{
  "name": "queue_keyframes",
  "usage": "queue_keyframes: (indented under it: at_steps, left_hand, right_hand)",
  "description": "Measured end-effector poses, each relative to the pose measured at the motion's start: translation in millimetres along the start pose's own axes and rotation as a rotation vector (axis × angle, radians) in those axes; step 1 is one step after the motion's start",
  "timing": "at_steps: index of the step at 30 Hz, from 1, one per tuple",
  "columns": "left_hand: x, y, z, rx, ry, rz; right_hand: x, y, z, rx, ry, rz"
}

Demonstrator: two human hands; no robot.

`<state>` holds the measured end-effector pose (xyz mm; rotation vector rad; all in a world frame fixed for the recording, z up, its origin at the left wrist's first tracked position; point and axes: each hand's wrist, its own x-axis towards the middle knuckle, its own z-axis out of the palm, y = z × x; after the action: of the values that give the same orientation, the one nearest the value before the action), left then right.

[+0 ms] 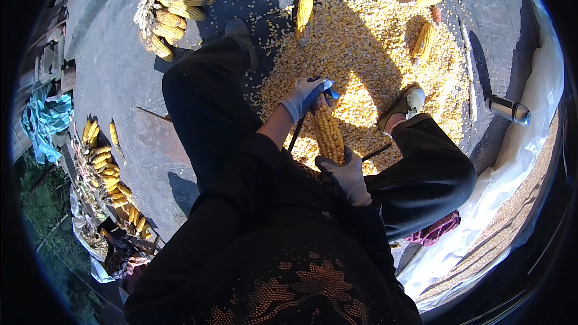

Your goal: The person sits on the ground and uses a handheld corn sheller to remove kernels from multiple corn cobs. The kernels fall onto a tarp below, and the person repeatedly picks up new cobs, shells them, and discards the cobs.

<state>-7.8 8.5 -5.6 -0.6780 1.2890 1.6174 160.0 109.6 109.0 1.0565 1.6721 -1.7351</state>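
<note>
My left hand, in a white and blue work glove, grips the upper end of a corn cob with yellow kernels on it. Around the cob's lower end, close to my lap, my gloved right hand is closed. Loose corn kernels lie in a wide heap between and beyond my feet. One ear of corn rests at the heap's far edge, and another lies on its right part. A dark rod shows on both sides of the held cob; what it belongs to is hidden.
Husked corn ears are bunched at the upper left, with more ears along the left. A metal flask lies at the right beside plastic sheeting. A flat board is left of my leg. A thin stick borders the heap.
</note>
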Motion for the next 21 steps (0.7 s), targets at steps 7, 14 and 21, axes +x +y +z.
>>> queue_keyframes:
  at_steps: [7, 14, 21]
  left_hand:
    - [2, 3, -5, 0.061, -0.014, -0.196]
    - [55, -30, -31, 0.395, 0.393, 0.099]
    - [1, -7, -9, -0.122, -0.202, -0.116]
  right_hand:
    - [1, -4, 17, -1.044, 0.245, -0.115]
    - [-11, -3, 9, -0.527, 0.106, -0.223]
    - [14, -7, -3, 0.464, -0.024, 0.180]
